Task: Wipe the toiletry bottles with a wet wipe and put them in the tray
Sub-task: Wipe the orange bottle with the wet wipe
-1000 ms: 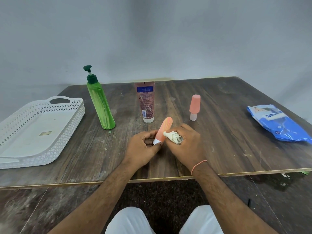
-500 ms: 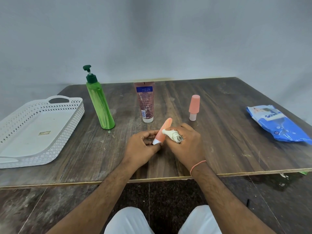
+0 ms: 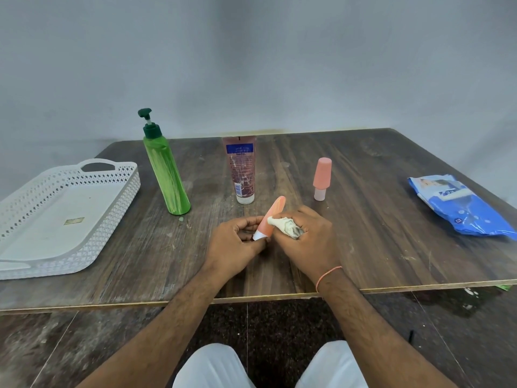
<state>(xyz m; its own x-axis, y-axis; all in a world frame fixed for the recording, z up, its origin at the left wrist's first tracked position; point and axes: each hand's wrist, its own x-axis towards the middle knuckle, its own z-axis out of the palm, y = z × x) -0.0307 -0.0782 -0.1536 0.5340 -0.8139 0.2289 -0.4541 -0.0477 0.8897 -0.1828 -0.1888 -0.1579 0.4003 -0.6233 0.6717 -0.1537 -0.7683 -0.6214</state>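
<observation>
— How many bottles on the counter [image 3: 363,233]?

— Four in all. Three stand upright in a row toward the far edge: a green pump bottle [image 3: 165,179] on the left, a brown tube [image 3: 241,170] on its cap in the middle, a small pink bottle [image 3: 321,178] to the right. The fourth, an orange tube [image 3: 270,219], is held just above the counter near the front edge, white cap down, tip tilted away.

— Who holds it?

— The left hand [image 3: 236,243] pinches it at the cap end, fingers curled round it. The right hand [image 3: 309,242] grips one crumpled wipe [image 3: 285,226], pressed against the tube's side.

— And the tray?

— One white lattice tray [image 3: 120,197] at the left edge, partly overhanging it, with no bottle inside, only a small label on its floor. The pump bottle stands between the tray and the hands.

— Anything else?

— One blue wipe pack [image 3: 458,210] lies flat near the right edge, well apart from the bottles.
</observation>
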